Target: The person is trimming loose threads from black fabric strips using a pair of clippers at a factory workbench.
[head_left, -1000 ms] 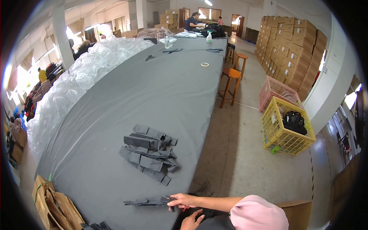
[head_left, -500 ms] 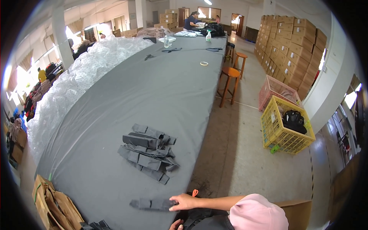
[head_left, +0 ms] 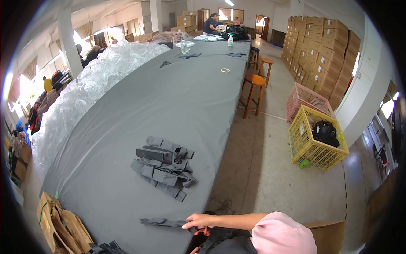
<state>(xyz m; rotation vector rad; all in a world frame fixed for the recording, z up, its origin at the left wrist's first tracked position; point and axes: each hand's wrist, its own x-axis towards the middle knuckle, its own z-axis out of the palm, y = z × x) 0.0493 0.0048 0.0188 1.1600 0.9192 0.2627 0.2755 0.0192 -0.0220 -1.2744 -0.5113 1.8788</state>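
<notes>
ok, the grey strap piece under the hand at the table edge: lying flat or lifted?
Flat. The grey strap piece lies stretched along the table, with the right hand resting on its end.

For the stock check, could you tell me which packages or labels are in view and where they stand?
Cartons: brown boxes stacked high along the right wall.
More cartons: brown stack at the far end of the room.
Paper bags: brown, crumpled, at the table's near left corner.
No signs or screens are legible.

Long grey table (head_left: 169, 97), fabric pieces (head_left: 164, 166) (piled), tape roll (head_left: 225, 70)
</notes>
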